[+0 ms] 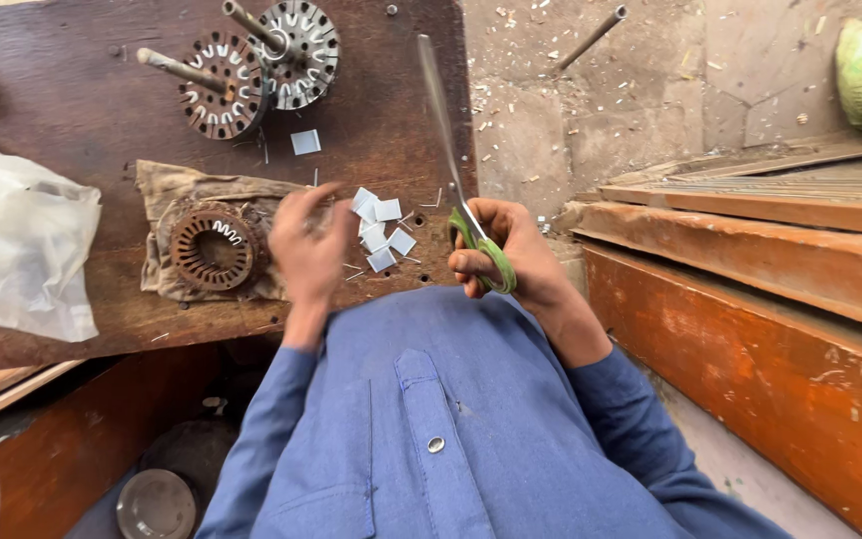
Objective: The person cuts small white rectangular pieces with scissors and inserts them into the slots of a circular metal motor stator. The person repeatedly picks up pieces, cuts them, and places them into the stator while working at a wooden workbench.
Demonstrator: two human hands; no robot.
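Observation:
My right hand (511, 255) grips green-handled scissors (451, 160), their long blades pointing up and away over the dark wooden board (72, 110). My left hand (306, 250) is blurred, fingers bent, hovering beside a pile of small pale paper squares (379, 232); whether it holds one I cannot tell. Just left of that hand a round slotted motor stator (214, 248) rests on a dirty rag (167, 200). Both arms wear blue sleeves.
Two slotted stators on shafts (261, 65) stand at the board's far side, with a single paper square (304, 142) below them. A clear plastic bag (17, 240) lies left. Orange wooden planks (750, 269) run along the right. A metal rod (591, 38) lies on the littered floor.

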